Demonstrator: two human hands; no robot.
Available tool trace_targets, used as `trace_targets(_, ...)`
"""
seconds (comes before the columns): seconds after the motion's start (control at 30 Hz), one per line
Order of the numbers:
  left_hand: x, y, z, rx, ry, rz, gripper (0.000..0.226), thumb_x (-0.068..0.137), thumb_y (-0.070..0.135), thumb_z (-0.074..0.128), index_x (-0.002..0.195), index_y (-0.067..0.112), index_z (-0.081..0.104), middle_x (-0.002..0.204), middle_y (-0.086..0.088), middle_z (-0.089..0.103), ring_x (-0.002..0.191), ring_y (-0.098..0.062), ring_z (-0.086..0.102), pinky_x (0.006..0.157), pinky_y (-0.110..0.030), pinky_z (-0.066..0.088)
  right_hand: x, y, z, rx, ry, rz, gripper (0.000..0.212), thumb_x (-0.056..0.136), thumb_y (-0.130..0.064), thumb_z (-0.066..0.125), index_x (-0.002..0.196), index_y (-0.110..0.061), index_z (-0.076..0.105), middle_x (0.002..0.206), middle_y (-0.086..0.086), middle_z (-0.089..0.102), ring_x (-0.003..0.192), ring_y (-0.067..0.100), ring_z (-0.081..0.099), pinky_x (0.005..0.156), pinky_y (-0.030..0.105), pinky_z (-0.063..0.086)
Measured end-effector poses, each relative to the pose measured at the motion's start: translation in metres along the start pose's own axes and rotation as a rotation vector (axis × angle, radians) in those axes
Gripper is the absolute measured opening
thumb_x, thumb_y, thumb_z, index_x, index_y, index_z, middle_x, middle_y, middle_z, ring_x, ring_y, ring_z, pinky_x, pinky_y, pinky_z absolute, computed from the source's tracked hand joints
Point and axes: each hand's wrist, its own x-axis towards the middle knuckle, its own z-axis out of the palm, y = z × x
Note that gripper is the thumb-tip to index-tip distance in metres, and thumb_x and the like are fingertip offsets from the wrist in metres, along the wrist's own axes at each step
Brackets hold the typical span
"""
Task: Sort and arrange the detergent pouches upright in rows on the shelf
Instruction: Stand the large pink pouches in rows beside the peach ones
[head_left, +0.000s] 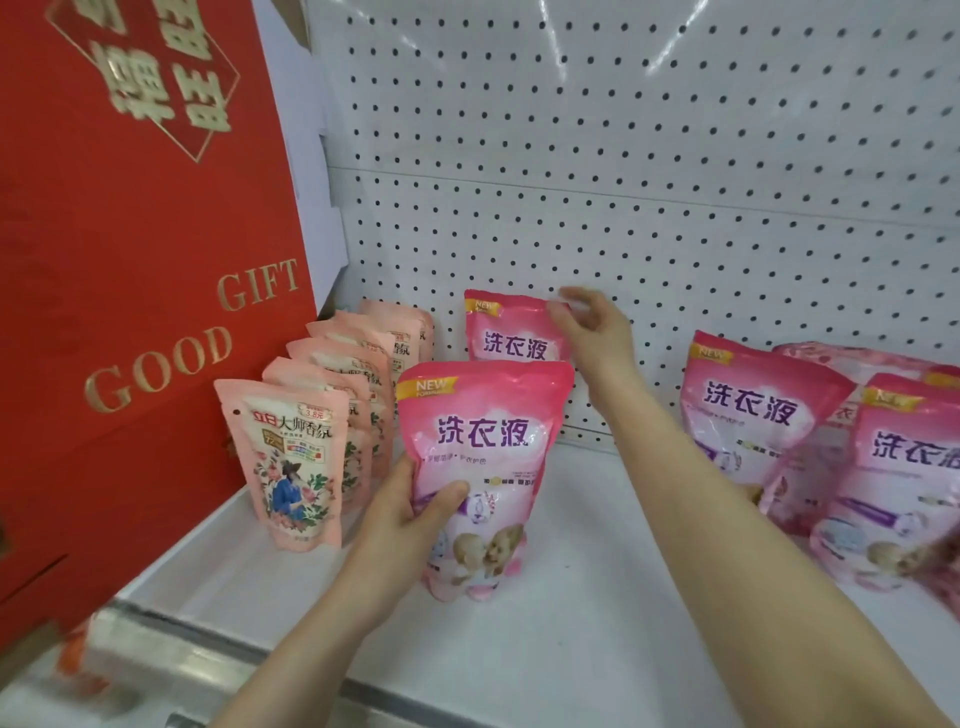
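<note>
My left hand (415, 512) grips the lower left side of a pink detergent pouch (485, 467) standing upright on the white shelf (571, 597). Behind it a second pink pouch (511, 327) stands against the pegboard. My right hand (592, 325) is at that pouch's top right corner, fingers blurred, touching or just off it. A row of several peach floral pouches (293, 457) stands upright to the left. More pink pouches (748, 415) lean in a loose group at the right.
A tall red gift box (140, 260) marked GOOD GIFT stands at the left end of the shelf. A white pegboard (649, 156) forms the back wall. The shelf's metal front rail (171, 639) runs along the bottom left.
</note>
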Motion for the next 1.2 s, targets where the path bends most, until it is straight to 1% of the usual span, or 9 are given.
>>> trace_targets(0.1,0.003,0.001,0.0,0.021,-0.03,-0.005,0.03,0.09,0.01,0.061,0.11,0.031,0.056,0.099,0.024,0.071,0.094,0.0,0.068,0.079,-0.023,0.056,-0.029,-0.04,-0.021,-0.097,0.027,-0.291,0.02,0.097,-0.037,0.057,0.108,-0.024,0.067,0.099,-0.015,0.069,0.096,-0.002,0.063,0.086,0.022,0.047)
trace_targets(0.2,0.007,0.001,0.002,0.034,-0.057,-0.001,0.031,0.089,0.009,0.062,0.116,0.025,0.056,0.098,0.02,0.072,0.093,-0.002,0.068,0.08,-0.024,0.057,-0.067,-0.074,-0.032,-0.369,-0.441,-0.363,0.022,0.093,-0.041,0.061,0.098,-0.024,0.074,0.094,-0.009,0.074,0.091,0.007,0.067,0.084,0.022,0.05)
trace_targets(0.27,0.012,0.001,0.005,0.041,-0.055,0.011,0.033,0.088,0.011,0.064,0.118,0.025,0.056,0.1,0.015,0.072,0.095,-0.005,0.069,0.081,-0.026,0.057,-0.079,-0.073,-0.03,-0.599,-0.555,-0.414,0.019,0.09,-0.038,0.067,0.085,-0.021,0.074,0.075,-0.007,0.07,0.069,0.007,0.06,0.068,0.025,0.046)
trace_targets(0.37,0.018,0.001,0.011,0.029,-0.036,0.046,0.036,0.086,0.009,0.068,0.115,0.026,0.054,0.104,0.011,0.071,0.097,-0.007,0.068,0.082,-0.026,0.056,-0.075,-0.056,-0.026,-0.676,-0.386,-0.476,0.025,0.092,-0.028,0.066,0.069,-0.019,0.066,0.053,-0.006,0.05,0.052,0.008,0.04,0.059,0.026,0.032)
trace_targets(0.5,0.025,-0.002,0.012,0.128,0.021,0.138,0.049,0.085,0.015,0.07,0.126,0.026,0.046,0.118,0.017,0.06,0.104,0.003,0.06,0.085,-0.016,0.05,-0.052,-0.044,-0.018,-0.652,-0.217,-0.41,0.016,0.094,-0.03,0.064,0.09,-0.021,0.077,0.058,-0.014,0.055,0.055,0.002,0.044,0.061,0.027,0.036)
trace_targets(0.67,0.038,-0.012,0.016,0.504,-0.067,0.239,0.046,0.09,0.012,0.063,0.133,0.023,0.05,0.133,0.006,0.048,0.118,-0.013,0.053,0.101,-0.029,0.044,-0.016,-0.032,0.005,-0.697,-0.214,-0.426,0.018,0.095,-0.03,0.062,0.099,-0.019,0.076,0.063,-0.017,0.057,0.061,0.004,0.05,0.064,0.029,0.041)
trace_targets(0.87,0.056,-0.017,0.023,0.714,-0.136,0.224,0.045,0.09,0.005,0.061,0.132,0.016,0.053,0.146,-0.003,0.033,0.135,-0.017,0.035,0.091,-0.003,0.017,0.002,-0.015,0.017,-0.653,-0.14,-0.407,0.018,0.095,-0.028,0.062,0.1,-0.018,0.076,0.085,-0.003,0.073,0.076,0.016,0.061,0.078,0.038,0.052)
trace_targets(1.07,0.054,-0.019,0.016,0.757,-0.156,0.225,0.041,0.09,0.012,0.062,0.13,0.019,0.054,0.143,-0.001,0.035,0.13,-0.015,0.04,0.086,-0.011,0.025,-0.003,-0.012,0.017,-0.683,-0.113,-0.406,0.017,0.095,-0.032,0.06,0.099,-0.022,0.074,0.082,-0.003,0.072,0.076,0.018,0.064,0.075,0.038,0.053)
trace_targets(1.2,0.052,-0.015,0.015,0.769,-0.189,0.197,0.042,0.091,0.015,0.062,0.132,0.02,0.054,0.143,-0.002,0.036,0.122,-0.02,0.047,0.091,-0.019,0.035,-0.023,-0.011,0.004,-0.71,-0.046,-0.45,0.023,0.094,-0.027,0.061,0.115,-0.021,0.068,0.103,-0.001,0.07,0.094,0.02,0.063,0.085,0.041,0.052)
